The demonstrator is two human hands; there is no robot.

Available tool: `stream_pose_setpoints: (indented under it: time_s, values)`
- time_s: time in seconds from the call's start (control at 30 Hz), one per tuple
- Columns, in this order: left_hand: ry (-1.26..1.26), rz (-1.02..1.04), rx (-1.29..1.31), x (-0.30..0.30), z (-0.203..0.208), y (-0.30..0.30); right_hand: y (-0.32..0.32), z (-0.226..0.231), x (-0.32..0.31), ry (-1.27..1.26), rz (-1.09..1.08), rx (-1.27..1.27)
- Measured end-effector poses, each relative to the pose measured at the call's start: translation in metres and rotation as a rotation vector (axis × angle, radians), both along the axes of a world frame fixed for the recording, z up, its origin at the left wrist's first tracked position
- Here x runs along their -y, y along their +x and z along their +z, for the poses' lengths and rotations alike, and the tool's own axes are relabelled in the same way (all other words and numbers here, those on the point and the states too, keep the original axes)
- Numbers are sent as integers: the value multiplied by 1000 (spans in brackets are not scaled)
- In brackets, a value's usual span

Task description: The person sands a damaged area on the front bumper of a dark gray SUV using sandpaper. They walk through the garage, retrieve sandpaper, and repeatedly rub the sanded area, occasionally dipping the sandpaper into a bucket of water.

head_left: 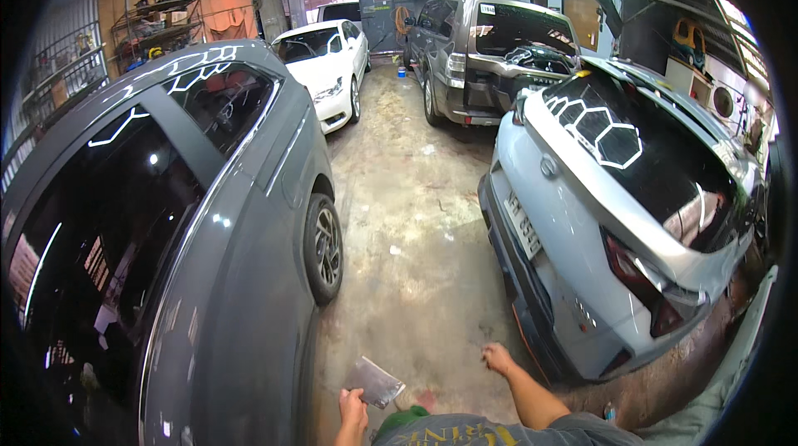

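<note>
Person is wearing a dark gray shirt (540, 435); yellowish block lettering (465, 434) is running across its front. Short right sleeve (588, 423) is leaving the right forearm (532, 399) bare. Left hand (352, 406) and right hand (497, 358) are showing bare too. Green patch (404, 418) is peeking past the shirt, unclear whether worn.

Left grip (353, 407) closed — right grip (497, 358) forward, arm (533, 399) outstretched
</note>
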State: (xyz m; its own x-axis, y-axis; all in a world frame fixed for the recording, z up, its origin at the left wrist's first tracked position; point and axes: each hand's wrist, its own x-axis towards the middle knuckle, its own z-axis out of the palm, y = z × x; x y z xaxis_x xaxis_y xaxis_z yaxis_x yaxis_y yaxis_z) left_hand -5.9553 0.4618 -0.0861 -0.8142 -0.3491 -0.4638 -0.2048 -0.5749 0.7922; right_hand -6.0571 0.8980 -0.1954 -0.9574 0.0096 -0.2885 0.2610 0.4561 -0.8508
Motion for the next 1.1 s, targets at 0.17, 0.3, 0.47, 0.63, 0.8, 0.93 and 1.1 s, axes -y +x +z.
stream_pose_setpoints:
  time_s: [0.17,0.3,0.47,0.63,0.8,0.93,1.1]
  values:
    - [-24,-266,-153,-48,80,-272,-1,-56,-48,137,-12,595]
    - [-56,-265,-211,-78,95,-465,-57,-79,-97,401,145,858]
    - [-55,-433,-70,-132,38,-687,-196,-72,-148,420,54,1030]
    - [19,-630,63,-153,82,-856,-454,-93,-185,440,118,995]
    - [313,-477,25,-120,87,-1018,-891,-77,-175,576,229,351]
    - [414,-376,30,-83,11,-1147,-1203,15,-132,473,123,-31]
    - [254,-188,358,-58,-5,-1330,-1415,68,-73,151,75,108]
